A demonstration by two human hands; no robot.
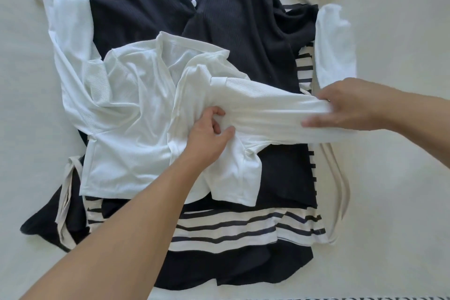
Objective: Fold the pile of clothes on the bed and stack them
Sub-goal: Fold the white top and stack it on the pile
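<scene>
Left hand [209,136] pinches the white top [136,117] at the armpit, fingers curled into the cloth. Right hand [350,105] squeezes its sleeve [275,117] end, stretched over the clothes pile [243,31].

A: What is the background, marked (a)?

B: (a) A plain off-white bed sheet [401,19]. It is smooth with faint creases and shows along the left, right and lower margins of the view.

A: And (b), at the lower edge?

B: (b) A narrow black-and-white patterned strip [365,298]. It runs from about mid-frame to the right corner, bordering the sheet. Too little of it shows to tell what it is.
</scene>
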